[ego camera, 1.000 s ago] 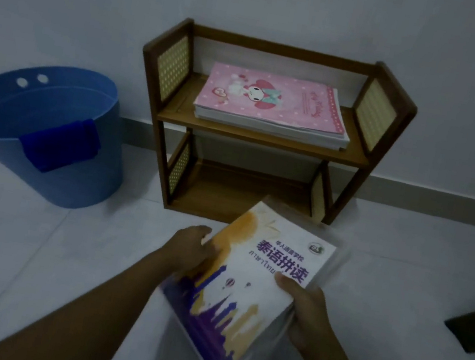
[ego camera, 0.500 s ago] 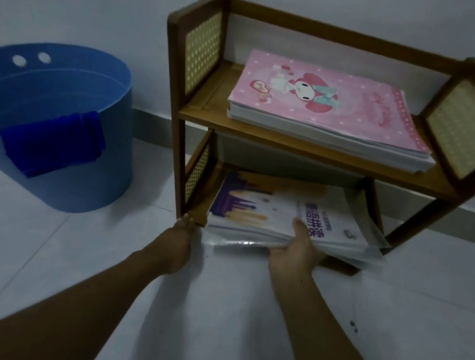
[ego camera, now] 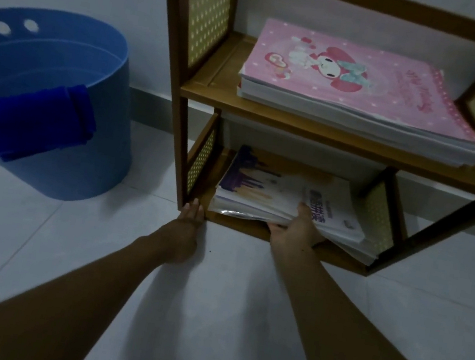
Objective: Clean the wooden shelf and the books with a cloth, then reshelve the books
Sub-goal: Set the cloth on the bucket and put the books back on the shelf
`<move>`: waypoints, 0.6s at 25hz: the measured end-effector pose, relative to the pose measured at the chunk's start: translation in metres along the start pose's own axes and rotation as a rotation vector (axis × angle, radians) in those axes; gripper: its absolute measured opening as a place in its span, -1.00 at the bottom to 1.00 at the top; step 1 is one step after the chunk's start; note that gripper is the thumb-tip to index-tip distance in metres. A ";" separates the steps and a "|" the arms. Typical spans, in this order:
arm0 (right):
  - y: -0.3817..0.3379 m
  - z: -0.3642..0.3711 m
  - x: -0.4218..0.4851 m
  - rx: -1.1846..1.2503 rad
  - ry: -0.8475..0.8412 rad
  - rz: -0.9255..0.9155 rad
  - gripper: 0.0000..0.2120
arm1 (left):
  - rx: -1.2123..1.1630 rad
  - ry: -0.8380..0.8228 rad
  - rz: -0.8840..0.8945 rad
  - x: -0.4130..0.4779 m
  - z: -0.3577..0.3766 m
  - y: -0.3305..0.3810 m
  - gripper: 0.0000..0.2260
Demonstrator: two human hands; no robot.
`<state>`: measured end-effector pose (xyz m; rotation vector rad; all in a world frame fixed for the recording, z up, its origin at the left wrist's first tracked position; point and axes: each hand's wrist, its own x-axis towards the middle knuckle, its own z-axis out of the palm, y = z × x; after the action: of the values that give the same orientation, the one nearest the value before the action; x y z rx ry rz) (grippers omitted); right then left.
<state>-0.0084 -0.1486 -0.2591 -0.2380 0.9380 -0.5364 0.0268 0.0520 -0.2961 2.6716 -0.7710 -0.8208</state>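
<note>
Lower stack sat crooked at the shelf's edge.
The right grip [ego camera: 297, 230] pinched the front of the purple-and-white book [ego camera: 284, 192] on the wooden shelf's [ego camera: 272, 113] bottom board, thumb on top. The left grip [ego camera: 191, 213] lay flat-fingered against the shelf's left foot, holding nothing. The stack's right corner reached the board's front edge, so a careless release might have let the glossy sheets slide to the floor.
</note>
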 end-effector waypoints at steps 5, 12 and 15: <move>-0.008 -0.002 -0.007 -0.232 0.024 0.092 -0.46 | 0.002 -0.014 -0.020 -0.001 0.000 0.003 -0.35; -0.052 -0.003 -0.040 -0.753 -0.109 0.246 -0.82 | -0.105 0.106 -0.131 -0.010 -0.013 0.028 -0.43; -0.063 -0.013 -0.056 -0.763 -0.091 0.252 -0.84 | -0.140 0.182 -0.108 -0.021 -0.016 0.046 -0.47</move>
<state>-0.0670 -0.1711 -0.2012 -0.8100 1.0338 0.0869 0.0022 0.0264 -0.2571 2.6341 -0.5112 -0.6200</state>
